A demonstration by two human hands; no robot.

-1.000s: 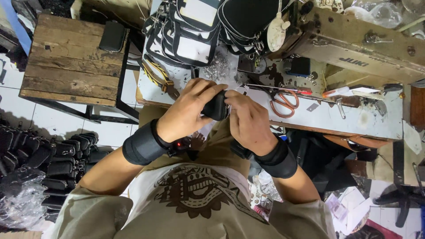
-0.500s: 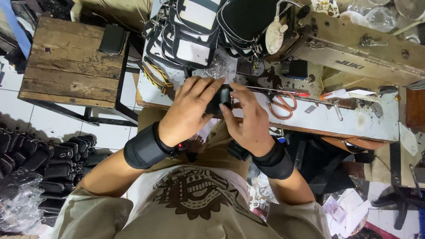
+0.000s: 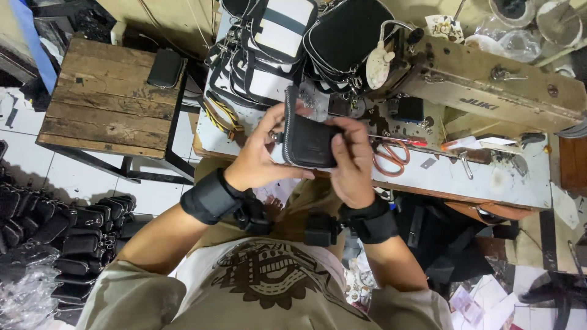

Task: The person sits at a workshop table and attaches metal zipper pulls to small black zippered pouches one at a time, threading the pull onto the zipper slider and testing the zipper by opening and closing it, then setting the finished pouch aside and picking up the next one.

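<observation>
A small black zippered pouch (image 3: pixel 306 142) is held up in front of me by both hands, its silver zipper edge showing on the left. My left hand (image 3: pixel 260 156) grips its left side, thumb underneath and fingers by the zipper. My right hand (image 3: pixel 353 162) holds the right side, fingers wrapped over the face. Both wrists wear black bands. The pouch hovers above the front edge of the sewing table (image 3: pixel 465 180).
A sewing machine (image 3: pixel 489 79) sits at the back right, orange-handled scissors (image 3: pixel 391 156) beside my right hand. Black and black-and-white bags (image 3: pixel 275 43) pile behind the pouch. A wooden stool (image 3: pixel 104 101) with a black pouch stands left; several finished pouches (image 3: pixel 67 238) lie on the floor.
The pouch has been lifted and turned so its broad face now shows between my hands; before, my hands were cupped closely over it. My head has moved closer.
</observation>
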